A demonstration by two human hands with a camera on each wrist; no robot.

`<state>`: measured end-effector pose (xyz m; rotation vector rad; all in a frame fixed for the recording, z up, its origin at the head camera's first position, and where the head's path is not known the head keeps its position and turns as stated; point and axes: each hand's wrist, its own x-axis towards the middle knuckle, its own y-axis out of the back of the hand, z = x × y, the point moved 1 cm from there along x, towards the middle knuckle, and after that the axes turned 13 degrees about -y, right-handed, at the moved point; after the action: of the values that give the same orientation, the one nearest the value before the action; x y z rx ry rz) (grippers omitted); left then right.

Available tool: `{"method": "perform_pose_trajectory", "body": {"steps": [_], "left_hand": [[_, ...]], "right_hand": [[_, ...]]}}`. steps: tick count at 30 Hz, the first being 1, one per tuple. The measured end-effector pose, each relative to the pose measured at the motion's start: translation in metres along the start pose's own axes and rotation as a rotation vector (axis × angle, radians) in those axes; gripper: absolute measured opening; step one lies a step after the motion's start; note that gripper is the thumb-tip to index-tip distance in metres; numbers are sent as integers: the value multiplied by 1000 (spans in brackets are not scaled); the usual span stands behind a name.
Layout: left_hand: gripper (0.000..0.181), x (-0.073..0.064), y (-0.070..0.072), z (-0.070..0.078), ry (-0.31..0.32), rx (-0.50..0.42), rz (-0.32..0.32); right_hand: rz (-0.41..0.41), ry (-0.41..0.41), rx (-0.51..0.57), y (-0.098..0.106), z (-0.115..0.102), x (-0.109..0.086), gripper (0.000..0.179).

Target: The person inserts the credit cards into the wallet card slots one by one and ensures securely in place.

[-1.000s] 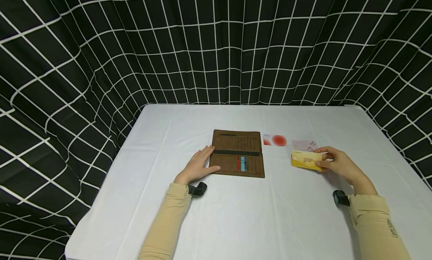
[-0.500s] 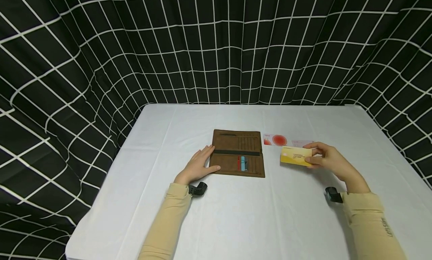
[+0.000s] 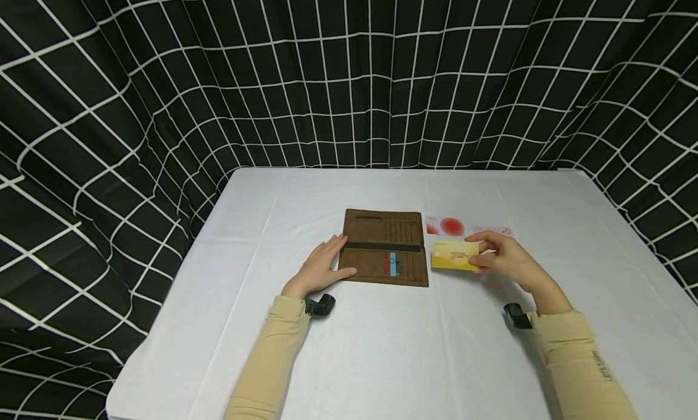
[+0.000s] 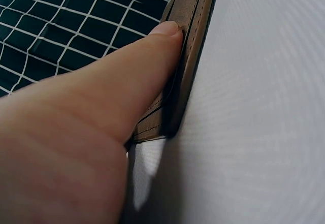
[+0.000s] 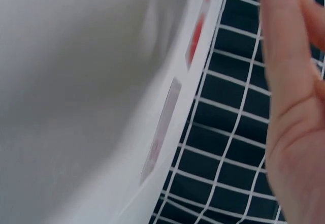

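Observation:
A brown bifold wallet (image 3: 366, 231) lies unfolded on the white table, with a red and a light blue card (image 3: 392, 264) showing in its near-half slots. My left hand (image 3: 319, 268) rests on the wallet's left edge, fingers straight; in the left wrist view its thumb (image 4: 152, 56) presses the leather (image 4: 185, 10). Between thumb and fingers, my right hand (image 3: 504, 259) pinches a yellow card (image 3: 454, 256) by its right end. The card hangs just right of the wallet, tilted, above the table. In the right wrist view the yellow card is out of sight.
Behind the yellow card lies a card with a red circle (image 3: 451, 226), close to the wallet. Right of it is a pale pink card (image 3: 493, 231), partly covered by my right hand. A black curtain with a white grid (image 3: 371, 93) stands around the white tabletop (image 3: 392, 347).
My right hand has moved left with the yellow card, bringing it close to the wallet's right edge. The left hand and the wallet have stayed put.

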<state>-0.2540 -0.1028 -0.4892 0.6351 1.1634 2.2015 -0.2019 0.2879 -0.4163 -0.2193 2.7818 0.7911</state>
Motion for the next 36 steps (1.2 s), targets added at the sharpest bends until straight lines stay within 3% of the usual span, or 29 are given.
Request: {"method": "perform_pose_trajectory", "body": {"steps": [10,21,36], "left_hand": [[85,-1,0,0,2,0,2],[86,-1,1,1,-5,-2,2],[86,-1,1,1,-9,-4,7]], "right_hand": [[-19,-5,101,-17,-12,3,48],[-20,-35,105,-33,-20,11,48],[9,-58,191,-51,-28,21,47]]}}
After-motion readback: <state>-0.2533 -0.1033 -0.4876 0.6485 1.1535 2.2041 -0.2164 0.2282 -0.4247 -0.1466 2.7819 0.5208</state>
